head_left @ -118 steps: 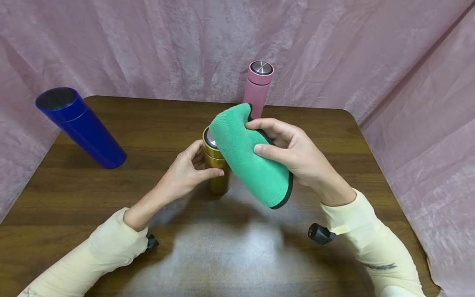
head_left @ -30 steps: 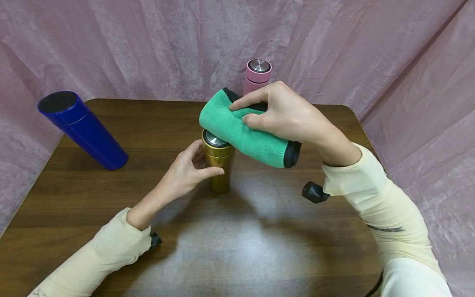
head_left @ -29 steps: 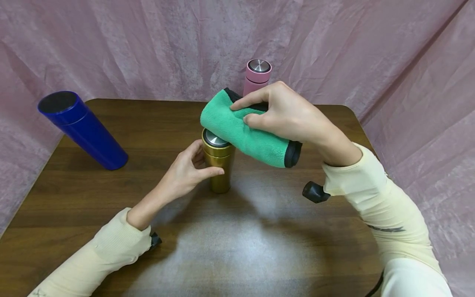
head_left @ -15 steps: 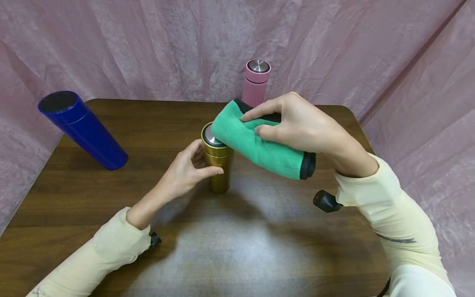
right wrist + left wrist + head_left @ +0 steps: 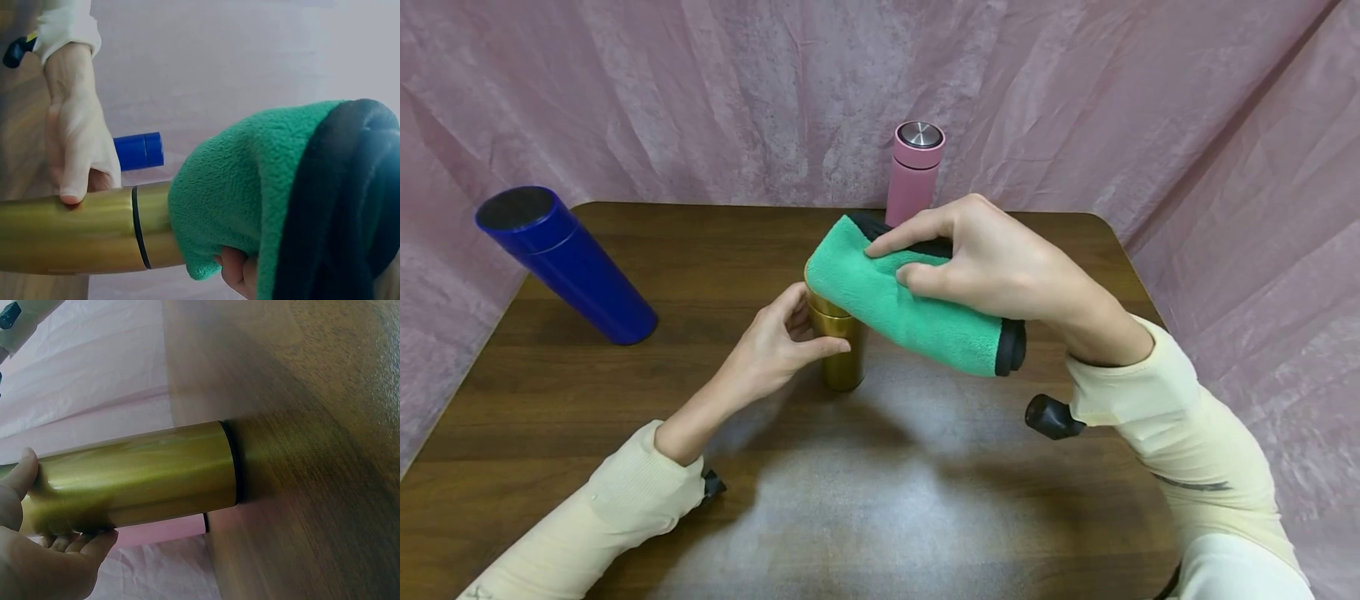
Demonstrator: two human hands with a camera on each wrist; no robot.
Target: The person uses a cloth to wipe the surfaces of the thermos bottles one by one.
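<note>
A gold thermos flask (image 5: 844,367) stands upright mid-table, gripped round its upper body by my left hand (image 5: 775,342). My right hand (image 5: 992,262) pinches a folded green cloth (image 5: 910,312) with black edging and holds it over the flask's lid, which it covers in the head view. In the right wrist view the cloth (image 5: 219,181) wraps over the end of the lid, below which a dark seam ring shows. The left wrist view has the flask's body (image 5: 137,478) with my thumb and fingers on opposite sides, its base on the wood.
A blue thermos flask (image 5: 576,267) stands at the left of the wooden table (image 5: 880,500). Behind the cloth, near the back edge, is a pink thermos flask (image 5: 913,183) with a steel-topped lid. Pink curtains (image 5: 737,100) hang behind and to the right.
The right hand has shifted the cloth about over the lid, first right, then back left and lower, so the metal top is now hidden. The left hand and gold flask have stayed put.
</note>
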